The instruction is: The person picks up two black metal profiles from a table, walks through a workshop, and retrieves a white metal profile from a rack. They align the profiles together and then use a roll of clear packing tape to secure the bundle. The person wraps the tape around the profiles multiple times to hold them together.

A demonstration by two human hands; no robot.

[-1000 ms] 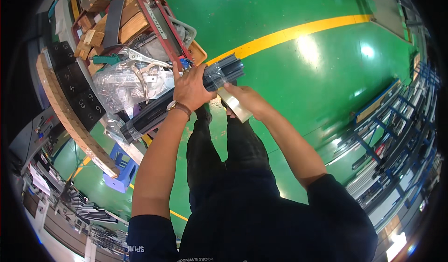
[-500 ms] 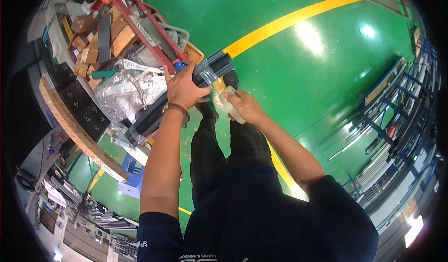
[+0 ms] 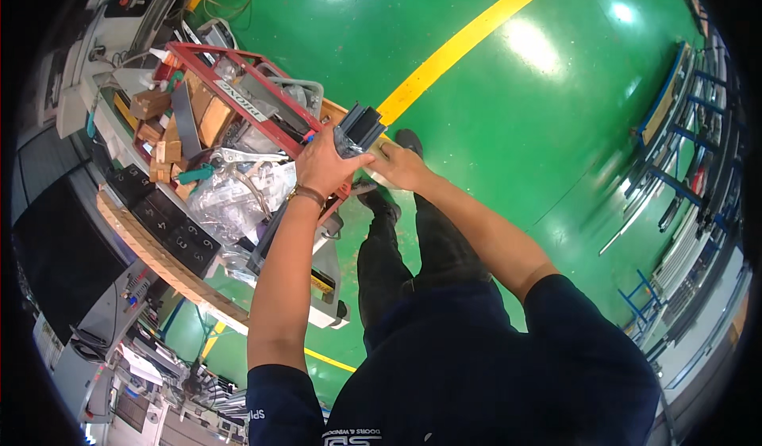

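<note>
My left hand [image 3: 321, 164] is wrapped round a bundle of dark grey profiles [image 3: 362, 125] near its far end, the thumb pointing right. Clear tape shows on the bundle beside my fingers. Close against it on the right, my right hand [image 3: 402, 167] grips a roll of pale clear tape [image 3: 384, 180], mostly covered by the fingers. The bundle slants down to the left, its middle partly hidden behind my left forearm.
Left of the bundle stands a red-framed cart [image 3: 262, 117] with wood blocks [image 3: 169, 151], a wrench [image 3: 246, 157] and crumpled clear plastic [image 3: 226, 200]. Dark numbered boxes [image 3: 163, 216] sit nearer. A yellow line [image 3: 452, 53] crosses the green floor; racks of profiles [image 3: 690, 208] stand at right.
My right hand with the tape roll has risen closer to the bundle and my left hand. The bundle's far end now points more upward. The whole view has shifted.
</note>
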